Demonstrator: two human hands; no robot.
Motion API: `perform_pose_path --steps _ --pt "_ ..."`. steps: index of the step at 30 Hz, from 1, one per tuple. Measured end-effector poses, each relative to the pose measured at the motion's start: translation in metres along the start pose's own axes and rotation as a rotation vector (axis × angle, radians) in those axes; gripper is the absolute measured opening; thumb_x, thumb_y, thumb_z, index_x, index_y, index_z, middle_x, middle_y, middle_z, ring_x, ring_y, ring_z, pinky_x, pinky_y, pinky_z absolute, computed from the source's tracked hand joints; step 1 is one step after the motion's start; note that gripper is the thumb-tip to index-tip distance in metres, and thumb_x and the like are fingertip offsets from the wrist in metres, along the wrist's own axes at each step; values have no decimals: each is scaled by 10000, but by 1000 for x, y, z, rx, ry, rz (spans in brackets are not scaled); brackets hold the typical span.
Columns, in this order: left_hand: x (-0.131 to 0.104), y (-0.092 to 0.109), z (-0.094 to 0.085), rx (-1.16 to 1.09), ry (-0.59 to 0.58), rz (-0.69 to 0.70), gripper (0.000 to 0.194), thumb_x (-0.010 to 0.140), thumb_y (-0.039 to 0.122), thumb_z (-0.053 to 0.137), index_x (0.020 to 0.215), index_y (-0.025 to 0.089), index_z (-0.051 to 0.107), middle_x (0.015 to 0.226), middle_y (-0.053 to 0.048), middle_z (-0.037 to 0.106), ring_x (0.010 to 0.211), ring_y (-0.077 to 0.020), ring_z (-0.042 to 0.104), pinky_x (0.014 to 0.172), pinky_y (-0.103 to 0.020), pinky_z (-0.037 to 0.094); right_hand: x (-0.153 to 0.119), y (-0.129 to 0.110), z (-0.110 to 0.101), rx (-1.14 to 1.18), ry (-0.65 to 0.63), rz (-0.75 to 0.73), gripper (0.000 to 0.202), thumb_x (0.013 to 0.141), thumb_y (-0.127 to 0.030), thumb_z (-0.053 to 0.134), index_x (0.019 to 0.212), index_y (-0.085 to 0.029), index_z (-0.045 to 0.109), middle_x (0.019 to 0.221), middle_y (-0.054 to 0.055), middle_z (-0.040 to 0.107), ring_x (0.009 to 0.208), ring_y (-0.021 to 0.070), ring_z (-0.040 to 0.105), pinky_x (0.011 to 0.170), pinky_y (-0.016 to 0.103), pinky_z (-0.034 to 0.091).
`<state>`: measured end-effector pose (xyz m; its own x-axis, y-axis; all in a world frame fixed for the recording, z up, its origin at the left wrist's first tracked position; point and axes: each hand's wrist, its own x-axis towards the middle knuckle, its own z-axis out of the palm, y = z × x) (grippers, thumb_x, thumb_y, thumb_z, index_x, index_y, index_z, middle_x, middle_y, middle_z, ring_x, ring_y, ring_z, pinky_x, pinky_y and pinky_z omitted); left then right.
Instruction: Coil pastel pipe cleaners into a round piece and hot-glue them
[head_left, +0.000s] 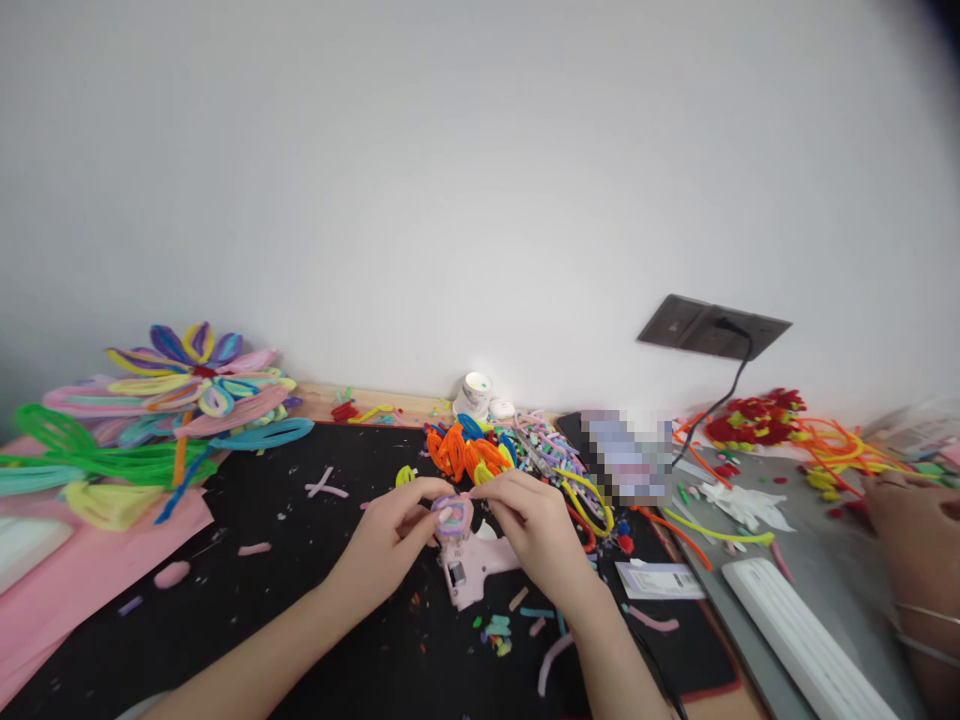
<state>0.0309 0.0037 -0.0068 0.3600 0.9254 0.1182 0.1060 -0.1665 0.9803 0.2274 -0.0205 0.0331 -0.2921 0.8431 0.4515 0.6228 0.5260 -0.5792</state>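
Note:
My left hand (409,520) is closed, its thumb and fingers pinching a small rolled pipe cleaner piece (452,513) in purple and pink. On the piece's other side, my right hand (529,515) has its fingertips pressed to the edge, where a bit of pink shows. Just below and behind the piece lies a pale pink glue gun (466,575), partly covered by my right hand. A heap of orange pipe cleaner loops (457,452) sits beyond my hands. Short cut pipe cleaner bits (498,630) are scattered on the black mat (360,620).
A large multicoloured pipe cleaner flower (202,375) lies at the left over pink paper (161,550). A paper cup (476,388) stands by the wall. Rightward are a blurred-out screen or card (626,455), a white power strip (799,630) and another person's hand (911,535).

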Motion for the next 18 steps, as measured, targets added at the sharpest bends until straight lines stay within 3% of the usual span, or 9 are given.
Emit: perform_pose_path --steps 10,18 --pt "0 2 0 29 57 3 151 811 300 614 904 202 682 905 -43 729 633 -170 684 570 -273 581 0 -4 0 33 0 30 287 868 -16 542 953 -224 722 882 29 717 797 147 667 727 239 515" --pt "0 0 -1 -24 130 -21 159 790 307 633 894 191 665 892 -31 706 573 -156 682 556 -284 588 0 -3 2 98 48 118 252 818 -34 600 906 -220 744 820 11 727 652 132 613 596 220 466"
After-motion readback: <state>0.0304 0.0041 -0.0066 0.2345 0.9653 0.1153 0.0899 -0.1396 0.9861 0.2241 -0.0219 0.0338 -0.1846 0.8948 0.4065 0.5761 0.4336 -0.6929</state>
